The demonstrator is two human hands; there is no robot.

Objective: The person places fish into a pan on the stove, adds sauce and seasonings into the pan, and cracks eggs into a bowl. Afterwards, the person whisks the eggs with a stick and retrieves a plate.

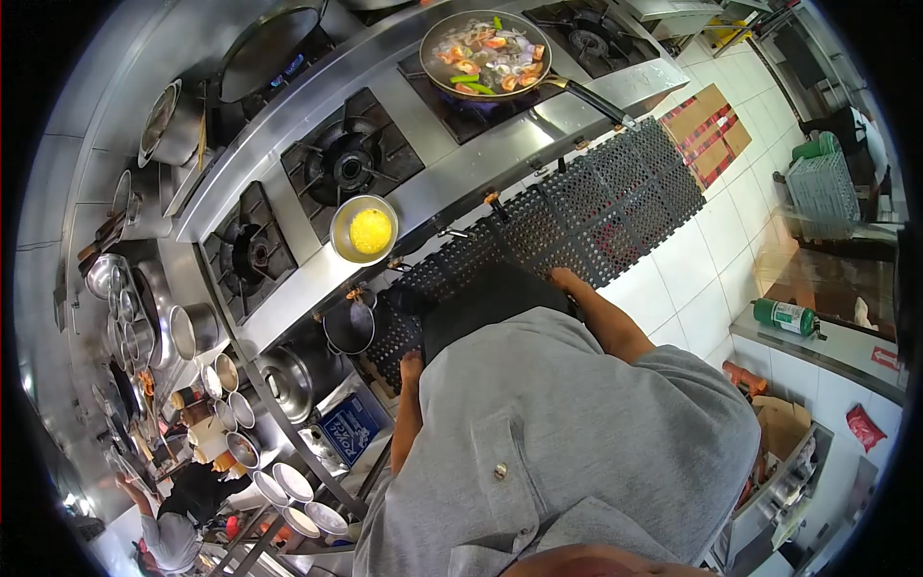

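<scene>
My left hand (411,366) hangs beside my dark trousers, close to the stove's front. On the other side, my right hand (565,279) rests low near my hip, above the black mat. The fingers of both hands are mostly hidden, and I make out nothing held. Nearest on the stove edge stands a metal bowl (336,237) with yellow liquid, like beaten egg (371,231). Farther off, a frying pan (429,69) sits on a burner with onion, tomato-like red pieces and green pieces in liquid. Its black handle (594,100) sticks out past the stove's front edge.
Bare burner grates (352,165) line the steel stove. A perforated rubber mat (615,197) and flattened cardboard (707,135) lie on the tiles. Pots (195,330) and oval dishes (293,482) stand at left, where another person (173,539) works. A green cylinder (784,315) lies at right.
</scene>
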